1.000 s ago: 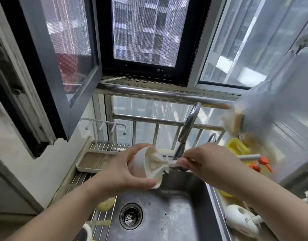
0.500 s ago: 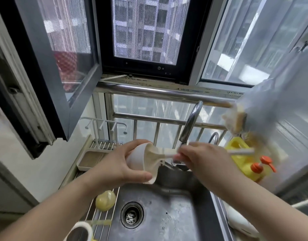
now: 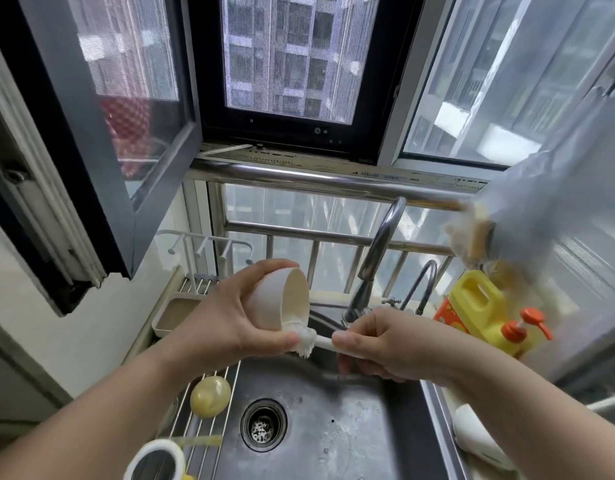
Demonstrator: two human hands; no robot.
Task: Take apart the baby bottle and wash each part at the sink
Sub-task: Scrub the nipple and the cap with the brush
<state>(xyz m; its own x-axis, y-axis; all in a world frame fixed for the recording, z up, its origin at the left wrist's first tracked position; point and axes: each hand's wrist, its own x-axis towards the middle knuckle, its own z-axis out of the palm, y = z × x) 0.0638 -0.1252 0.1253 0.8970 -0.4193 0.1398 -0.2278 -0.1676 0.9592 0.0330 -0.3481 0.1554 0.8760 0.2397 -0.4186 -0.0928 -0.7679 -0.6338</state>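
Behind the steel sink (image 3: 334,441) a window and railing fill the background, with a tall faucet (image 3: 379,251) curving over the basin; above that basin the white bottle cap (image 3: 282,299) is held on its side, its open mouth turned to the right and a little downward, so its axis runs roughly left to right toward the brush (image 3: 308,342). Bristles sit at the cap's lower rim, apparently touching it (the contact is small and slightly blurred); the brush handle stretches rightward, nearly in line with the cap's axis. My read is that the coming scrub turns on that alignment: brush to the right of the opening, entering leftward. Left hand (image 3: 230,327) wraps the cap, thumb below and fingers over the top; right hand (image 3: 392,344) pinches the handle close to the head. On the rack (image 3: 209,403) at left lie a yellowish nipple (image 3: 210,396) and a white ring (image 3: 155,462), well apart from both hands.
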